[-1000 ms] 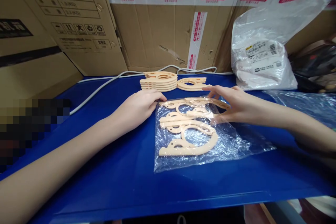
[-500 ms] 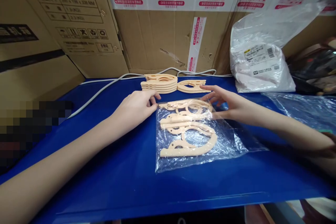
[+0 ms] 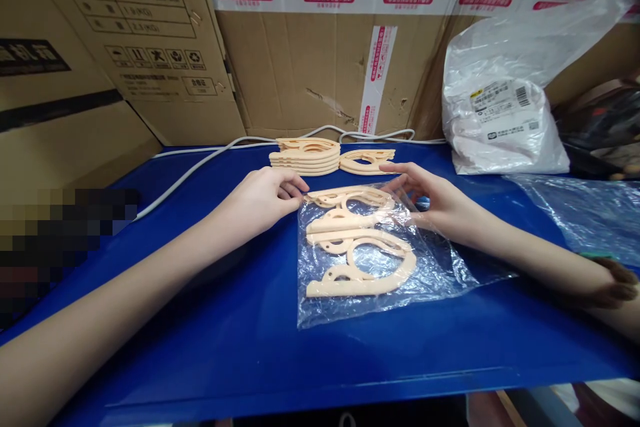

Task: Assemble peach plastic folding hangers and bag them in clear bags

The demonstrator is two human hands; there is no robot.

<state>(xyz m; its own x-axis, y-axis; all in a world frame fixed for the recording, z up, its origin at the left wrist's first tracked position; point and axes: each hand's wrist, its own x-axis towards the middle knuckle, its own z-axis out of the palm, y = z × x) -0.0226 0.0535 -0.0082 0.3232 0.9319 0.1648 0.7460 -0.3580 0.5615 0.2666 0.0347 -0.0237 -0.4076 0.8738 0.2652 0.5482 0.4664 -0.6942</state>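
A clear plastic bag (image 3: 345,310) lies flat on the blue tabletop, with beige folding hangers inside. One folded hanger (image 3: 385,283) lies in its lower half and another (image 3: 345,193) along its top. My left hand (image 3: 270,193) is at the bag's upper left corner, thumb and curled fingers closed on the plastic edge. My right hand (image 3: 430,197) is at the bag's right side, fingers spread and thumb apart, near the upper hanger's rounded end. Its thumb seems partly covered by plastic. Behind the hands are a stack of similar hangers (image 3: 305,163) and a smaller pile (image 3: 367,163).
Large cardboard boxes (image 3: 300,67) stand along the back and left. A white cable (image 3: 185,177) runs behind the hangers. A white plastic parcel (image 3: 500,120) stands at the back right, with more clear plastic (image 3: 590,213) in front. The blue table's (image 3: 250,360) front edge is near me.
The upper hanger has shifted slightly left inside the bag. My right hand's fingers have moved a little, and a brown band now shows at the right wrist. The view has shifted slightly.
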